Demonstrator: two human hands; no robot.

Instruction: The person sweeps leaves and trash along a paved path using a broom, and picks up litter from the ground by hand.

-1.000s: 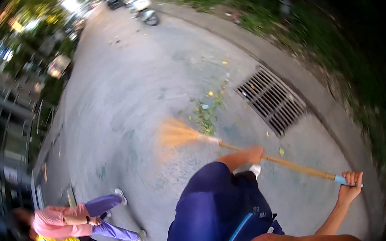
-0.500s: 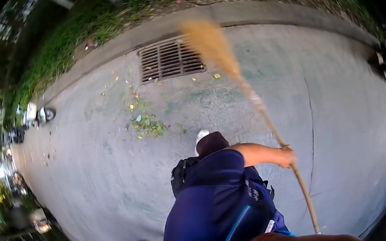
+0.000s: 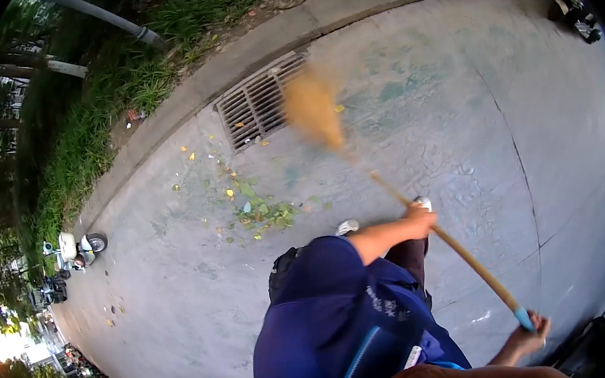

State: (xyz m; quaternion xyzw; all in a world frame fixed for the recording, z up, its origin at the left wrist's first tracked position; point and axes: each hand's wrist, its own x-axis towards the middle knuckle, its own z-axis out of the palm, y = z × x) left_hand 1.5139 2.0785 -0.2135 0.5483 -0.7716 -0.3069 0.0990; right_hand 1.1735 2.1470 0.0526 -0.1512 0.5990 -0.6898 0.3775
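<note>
A long-handled straw broom slants across the view, its bristles blurred by motion. They hang over or beside the right end of a metal drain grate; contact with the ground cannot be made out. My left hand is closed around the middle of the handle. Farther up, my right hand grips the handle's top end by its light-blue sleeve. Green and yellow leaves lie in a loose pile on the pavement, left of the broom, with a few scattered toward the grate.
A concrete curb runs behind the grate, with grass beyond it. A parked scooter stands at the left and another two-wheeler at the far right. My shoes are on the pavement.
The bristles have swung left and nearer to me, while the handle has tilted more. My right hand has come into view at its top end. The whole view has turned.
</note>
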